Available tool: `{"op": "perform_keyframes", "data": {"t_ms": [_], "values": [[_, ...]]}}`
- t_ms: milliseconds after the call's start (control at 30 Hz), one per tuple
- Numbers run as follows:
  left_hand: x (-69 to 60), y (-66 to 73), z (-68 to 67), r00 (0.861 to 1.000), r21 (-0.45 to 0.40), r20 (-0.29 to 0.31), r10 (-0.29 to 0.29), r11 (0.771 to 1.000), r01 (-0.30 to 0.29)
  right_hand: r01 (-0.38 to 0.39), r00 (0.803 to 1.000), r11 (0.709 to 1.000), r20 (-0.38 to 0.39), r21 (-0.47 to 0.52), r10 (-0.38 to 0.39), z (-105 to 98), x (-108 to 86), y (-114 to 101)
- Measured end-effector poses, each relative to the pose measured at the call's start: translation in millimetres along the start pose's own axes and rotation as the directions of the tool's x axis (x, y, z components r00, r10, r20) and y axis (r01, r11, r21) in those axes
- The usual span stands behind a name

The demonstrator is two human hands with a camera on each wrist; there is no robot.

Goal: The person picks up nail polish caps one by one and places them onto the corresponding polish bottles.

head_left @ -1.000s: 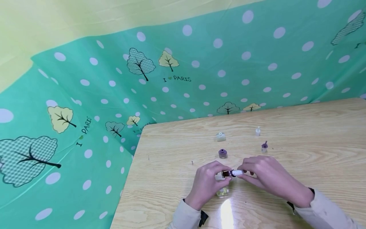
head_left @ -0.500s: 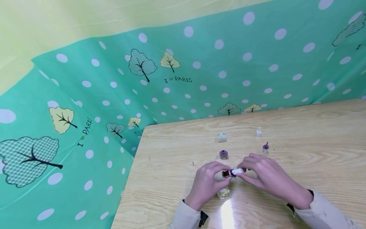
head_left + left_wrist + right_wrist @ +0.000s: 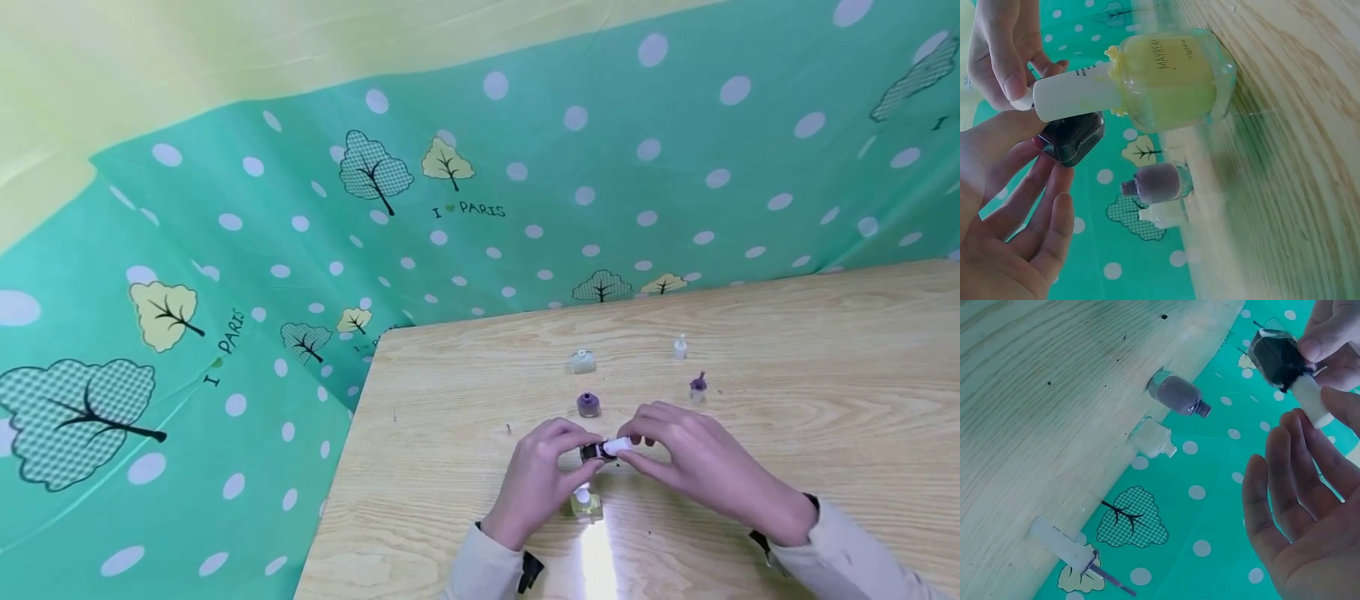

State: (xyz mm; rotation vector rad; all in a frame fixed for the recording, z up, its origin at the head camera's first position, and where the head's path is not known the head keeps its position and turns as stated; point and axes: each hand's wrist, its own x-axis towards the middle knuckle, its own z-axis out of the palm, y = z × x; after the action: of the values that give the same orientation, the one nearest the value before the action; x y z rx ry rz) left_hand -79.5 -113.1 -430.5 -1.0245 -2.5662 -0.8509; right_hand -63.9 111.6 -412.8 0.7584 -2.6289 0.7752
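My left hand [image 3: 543, 471] grips a dark nail polish bottle [image 3: 591, 452] by its glass body, holding it tilted above the table. The thumb and fingers of my right hand [image 3: 693, 446] pinch its white cap [image 3: 1310, 400], which sits at the bottle's neck; how tightly it is screwed on I cannot tell. Just below the left hand, a yellow nail polish bottle [image 3: 1175, 81] stands upright on the table with its white cap on. Beyond the hands is a purple nail polish bottle [image 3: 588, 406] without a cap, its threaded neck bare.
Farther back stands an uncapped whitish polish bottle [image 3: 582, 362]. To the right, a cap with a purple brush [image 3: 698, 385] and another white cap [image 3: 680, 348] stand brush-up. Small dark specks dot the wooden table [image 3: 420, 500]. A green dotted cloth [image 3: 450, 250] hangs behind.
Both hands have shifted slightly while holding the dark bottle and its cap. The cap's outer end points a little more upward, and more of the yellow bottle shows below the left hand.
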Motion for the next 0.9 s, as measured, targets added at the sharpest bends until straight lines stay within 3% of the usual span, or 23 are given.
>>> {"op": "perform_keyframes", "data": {"t_ms": [267,533,900], "values": [[-2.3,-8.6,2.2,0.996,-0.056,0.014,-0.088,0.995,0.088,-0.019,1.000,1.000,-0.003,0.016,0.019,1,-1.8,9],[-5.0,-16.0,5.9,0.990,-0.082,0.030,-0.141,0.986,0.143,-0.062,0.997,0.998,0.043,-0.013,0.062,1,-8.8,19],[-5.6,-19.3,11.2,0.962,-0.101,0.090,-0.256,0.959,0.265,-0.134,0.986,0.991,0.093,-0.029,0.136,-1,-16.8,34]]}}
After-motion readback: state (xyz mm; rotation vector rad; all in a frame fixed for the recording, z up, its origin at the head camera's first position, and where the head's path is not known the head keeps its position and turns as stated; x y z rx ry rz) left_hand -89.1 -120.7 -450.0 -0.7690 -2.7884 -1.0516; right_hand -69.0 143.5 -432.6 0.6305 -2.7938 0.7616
